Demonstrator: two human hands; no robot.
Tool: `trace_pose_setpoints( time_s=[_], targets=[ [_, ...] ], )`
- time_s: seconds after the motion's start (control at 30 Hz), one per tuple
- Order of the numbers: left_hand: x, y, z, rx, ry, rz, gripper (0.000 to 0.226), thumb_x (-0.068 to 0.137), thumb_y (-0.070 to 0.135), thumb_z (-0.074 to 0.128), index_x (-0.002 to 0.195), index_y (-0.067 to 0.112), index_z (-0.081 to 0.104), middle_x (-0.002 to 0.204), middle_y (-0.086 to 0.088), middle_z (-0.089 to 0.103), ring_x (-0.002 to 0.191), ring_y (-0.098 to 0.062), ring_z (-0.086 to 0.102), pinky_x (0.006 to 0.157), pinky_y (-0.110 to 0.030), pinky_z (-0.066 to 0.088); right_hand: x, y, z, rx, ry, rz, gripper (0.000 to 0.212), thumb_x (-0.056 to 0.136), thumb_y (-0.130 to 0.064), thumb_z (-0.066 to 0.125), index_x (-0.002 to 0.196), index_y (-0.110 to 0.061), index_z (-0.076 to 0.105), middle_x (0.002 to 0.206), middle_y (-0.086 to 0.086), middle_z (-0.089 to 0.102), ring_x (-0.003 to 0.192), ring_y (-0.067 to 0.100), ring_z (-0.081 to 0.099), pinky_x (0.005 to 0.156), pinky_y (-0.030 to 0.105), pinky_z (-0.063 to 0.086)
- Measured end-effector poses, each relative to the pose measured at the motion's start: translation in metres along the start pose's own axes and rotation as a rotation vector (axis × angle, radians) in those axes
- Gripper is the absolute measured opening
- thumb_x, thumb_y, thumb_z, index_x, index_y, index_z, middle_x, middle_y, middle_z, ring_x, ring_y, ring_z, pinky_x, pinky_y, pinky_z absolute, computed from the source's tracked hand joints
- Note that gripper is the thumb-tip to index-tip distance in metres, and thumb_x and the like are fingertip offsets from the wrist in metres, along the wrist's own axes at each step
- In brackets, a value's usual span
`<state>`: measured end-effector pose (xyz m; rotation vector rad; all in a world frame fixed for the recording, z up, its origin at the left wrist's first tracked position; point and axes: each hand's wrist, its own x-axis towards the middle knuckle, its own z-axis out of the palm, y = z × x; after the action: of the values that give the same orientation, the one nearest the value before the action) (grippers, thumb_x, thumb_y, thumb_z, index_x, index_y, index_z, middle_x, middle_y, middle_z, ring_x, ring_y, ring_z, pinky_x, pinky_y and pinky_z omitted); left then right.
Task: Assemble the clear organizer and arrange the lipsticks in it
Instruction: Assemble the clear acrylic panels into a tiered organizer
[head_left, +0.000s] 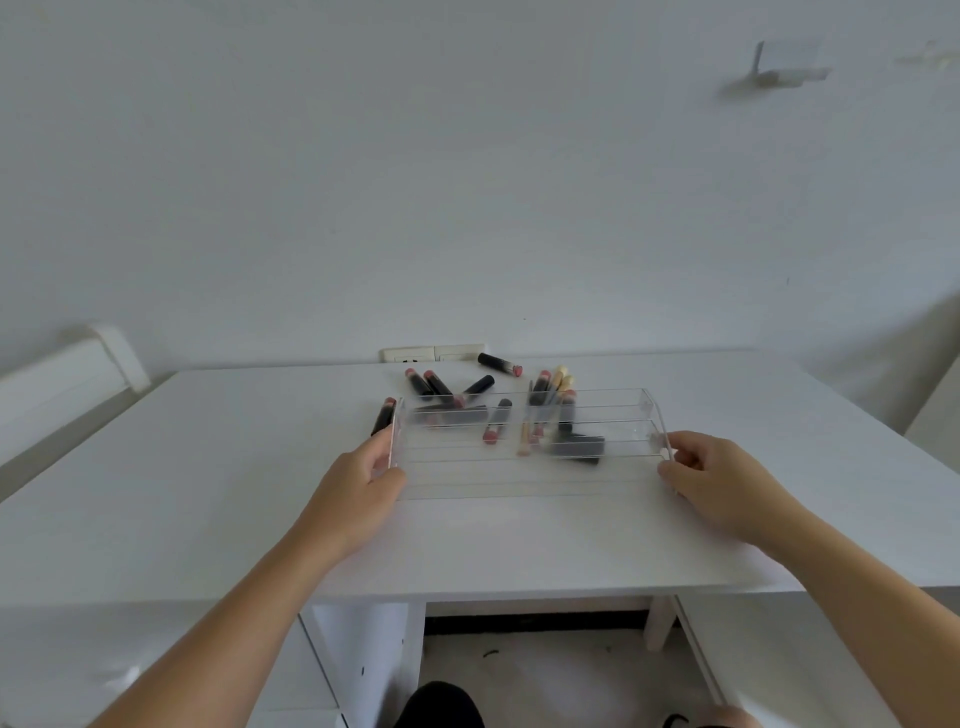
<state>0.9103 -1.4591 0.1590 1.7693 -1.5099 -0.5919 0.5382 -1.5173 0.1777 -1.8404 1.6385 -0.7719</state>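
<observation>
The clear stepped acrylic organizer was clamped at its ends by the left hand and right hand; uneven pressure might have knocked the loose black lipsticks behind.

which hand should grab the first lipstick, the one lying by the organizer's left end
Left, probably. The left hand grips the clear organizer at its left end, right beside that lipstick. The right hand holds the far end.
</observation>
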Motion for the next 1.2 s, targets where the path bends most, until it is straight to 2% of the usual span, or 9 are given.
trace_pose_setpoints(
  time_s=[0.07, 0.17, 0.27, 0.57, 0.7, 0.8, 0.93, 1.07, 1.2],
  targets=[
    [0.003, -0.002, 0.001, -0.015, 0.037, -0.009, 0.055, 0.095, 0.013, 0.052, 0.144, 0.037, 0.052, 0.122, -0.004, 0.067, 0.095, -0.016, 0.063, 0.068, -0.024, 0.041, -0.001, -0.002, 0.002, 0.034, 0.02, 0.019, 0.022, 0.092, -0.015, 0.057, 0.094, -0.035, 0.066, 0.063, -0.005, 0.058, 0.056, 0.012, 0.052, 0.053, 0.026, 0.04],
    [0.007, -0.003, 0.003, -0.091, 0.045, -0.014, 0.049, 0.091, 0.007, 0.056, 0.119, 0.046, 0.059, 0.11, 0.007, 0.067, 0.098, -0.012, 0.063, 0.071, -0.028, 0.043, 0.0, -0.002, 0.003, 0.089, 0.038, 0.045, 0.019, 0.088, -0.011, 0.06, 0.093, -0.028, 0.068, 0.063, -0.004, 0.058, 0.056, 0.013, 0.054, 0.054, 0.028, 0.04],
    [0.006, -0.002, 0.002, -0.15, 0.037, -0.022, 0.044, 0.076, 0.02, 0.058, 0.11, 0.049, 0.056, 0.109, 0.011, 0.067, 0.101, -0.012, 0.064, 0.074, -0.032, 0.046, 0.002, -0.002, 0.002, 0.134, 0.035, 0.069, 0.018, 0.087, -0.009, 0.061, 0.092, -0.025, 0.068, 0.057, -0.008, 0.056, 0.052, 0.011, 0.053, 0.054, 0.027, 0.039],
    [0.0, -0.01, 0.0, -0.151, 0.118, -0.012, 0.045, 0.054, 0.05, 0.054, 0.098, 0.056, 0.059, 0.096, 0.013, 0.065, 0.085, -0.009, 0.064, 0.071, -0.039, 0.054, -0.001, 0.0, -0.002, 0.087, -0.02, 0.051, 0.013, 0.09, -0.02, 0.061, 0.095, -0.031, 0.067, 0.062, -0.009, 0.054, 0.062, 0.015, 0.053, 0.059, 0.03, 0.04],
    [-0.004, -0.006, -0.001, -0.145, 0.144, 0.008, 0.038, 0.06, 0.055, 0.051, 0.098, 0.056, 0.057, 0.091, 0.024, 0.064, 0.076, 0.003, 0.062, 0.058, -0.025, 0.045, -0.004, 0.001, -0.007, 0.048, -0.045, 0.061, 0.02, 0.088, -0.011, 0.058, 0.098, -0.027, 0.065, 0.056, -0.012, 0.051, 0.062, 0.017, 0.055, 0.058, 0.031, 0.04],
    [-0.002, -0.003, -0.003, -0.16, 0.154, -0.031, 0.03, 0.071, 0.054, 0.049, 0.096, 0.044, 0.062, 0.082, 0.011, 0.069, 0.064, -0.006, 0.063, 0.059, -0.032, 0.046, -0.005, -0.005, -0.013, -0.009, -0.094, 0.082, 0.018, 0.086, -0.013, 0.062, 0.099, -0.025, 0.065, 0.064, -0.006, 0.059, 0.063, 0.017, 0.058, 0.059, 0.03, 0.043],
    [0.011, 0.013, -0.011, -0.209, 0.166, -0.108, 0.033, 0.072, 0.057, 0.047, 0.086, 0.033, 0.065, 0.075, 0.002, 0.074, 0.074, -0.022, 0.07, 0.068, -0.038, 0.049, 0.008, -0.021, -0.035, -0.056, -0.164, 0.142, 0.019, 0.089, -0.042, 0.066, 0.099, -0.026, 0.066, 0.079, 0.003, 0.071, 0.06, 0.015, 0.059, 0.057, 0.027, 0.045],
    [0.025, 0.03, -0.012, -0.142, 0.155, -0.123, 0.031, 0.085, 0.055, 0.056, 0.088, 0.026, 0.065, 0.075, 0.008, 0.069, 0.059, -0.01, 0.067, 0.063, -0.032, 0.045, 0.036, -0.034, -0.026, -0.142, 0.013, 0.196, 0.054, 0.093, -0.062, 0.044, 0.09, -0.013, 0.065, 0.068, 0.005, 0.063, 0.054, 0.021, 0.052, 0.054, 0.028, 0.041],
    [0.031, 0.031, -0.003, -0.08, 0.123, -0.079, 0.02, 0.089, 0.026, 0.061, 0.08, 0.009, 0.067, 0.07, 0.007, 0.071, 0.065, 0.011, 0.063, 0.062, -0.032, 0.038, 0.051, -0.031, -0.007, -0.092, 0.115, 0.165, 0.04, 0.094, -0.047, 0.046, 0.07, -0.015, 0.044, 0.067, 0.006, 0.047, 0.054, 0.023, 0.038, 0.06, 0.031, 0.033]
  ],
)
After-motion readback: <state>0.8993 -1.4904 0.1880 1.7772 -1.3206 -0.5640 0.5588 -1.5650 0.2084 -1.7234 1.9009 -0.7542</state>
